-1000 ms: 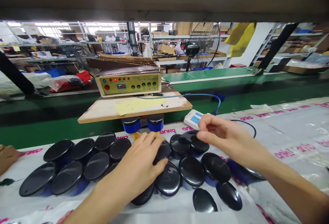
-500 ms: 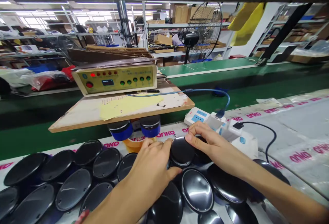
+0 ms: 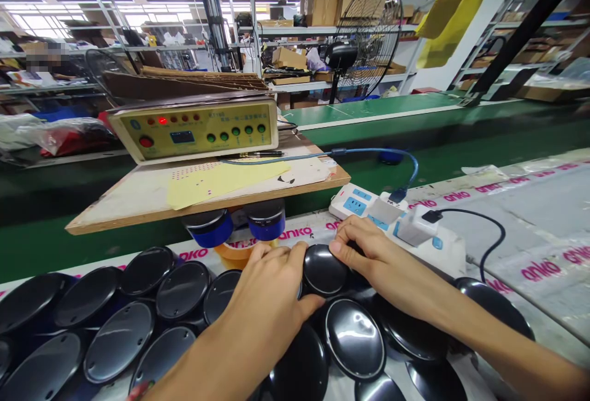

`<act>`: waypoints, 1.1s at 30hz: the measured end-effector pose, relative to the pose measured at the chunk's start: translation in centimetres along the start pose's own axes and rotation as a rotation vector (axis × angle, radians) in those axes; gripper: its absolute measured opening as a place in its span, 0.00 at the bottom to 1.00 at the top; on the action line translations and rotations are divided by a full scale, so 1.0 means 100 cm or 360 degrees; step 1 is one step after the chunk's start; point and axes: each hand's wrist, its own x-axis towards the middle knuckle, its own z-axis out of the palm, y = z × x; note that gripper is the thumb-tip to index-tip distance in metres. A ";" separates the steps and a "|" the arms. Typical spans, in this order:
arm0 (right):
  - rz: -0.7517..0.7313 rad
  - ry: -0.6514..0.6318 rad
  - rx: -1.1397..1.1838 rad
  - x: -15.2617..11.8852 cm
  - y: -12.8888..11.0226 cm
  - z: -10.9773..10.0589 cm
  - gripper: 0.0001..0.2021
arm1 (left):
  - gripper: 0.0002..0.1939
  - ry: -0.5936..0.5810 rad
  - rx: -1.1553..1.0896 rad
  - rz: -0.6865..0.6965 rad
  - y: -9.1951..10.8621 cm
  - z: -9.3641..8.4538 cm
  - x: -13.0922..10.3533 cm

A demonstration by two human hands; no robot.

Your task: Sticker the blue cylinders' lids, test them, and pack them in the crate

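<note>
A round piece with a glossy black top (image 3: 325, 269) sits between my two hands, among the other black-topped pieces. My left hand (image 3: 271, 293) is closed along its left side, with the thumb stretched towards its near edge. My right hand (image 3: 371, 253) has its thumb and bent fingers closed at the upper right edge of the same piece; the fingertips are partly hidden. Just nearer to me lies another shiny black round piece (image 3: 354, 339). Several more, some with small holes near the rim (image 3: 120, 341), stand close together on the left.
A wooden board (image 3: 207, 201) carries a control box (image 3: 193, 129) with a lit red light. Beneath it are two blue round pieces with dark tops (image 3: 266, 219) and a roll of orange tape (image 3: 246, 255). A power strip (image 3: 353, 201) with plugs and cables lies at the right.
The view has shifted slightly, so the control box and board sit higher and further left. Both hands stay at the same black-topped piece, with hardly any movement.
</note>
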 end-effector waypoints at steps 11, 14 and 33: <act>-0.0104 0.0103 -0.0278 -0.002 0.003 0.010 0.10 | 0.25 0.0027 0.0032 0.0025 0.003 -0.002 0.000; -0.0148 0.0134 -0.0336 -0.002 0.004 0.011 0.10 | 0.25 0.0004 0.0046 0.0008 0.003 -0.003 0.000; -0.0173 0.0173 -0.0350 -0.004 0.004 0.012 0.10 | 0.27 -0.0040 0.0102 -0.0007 0.004 -0.003 0.000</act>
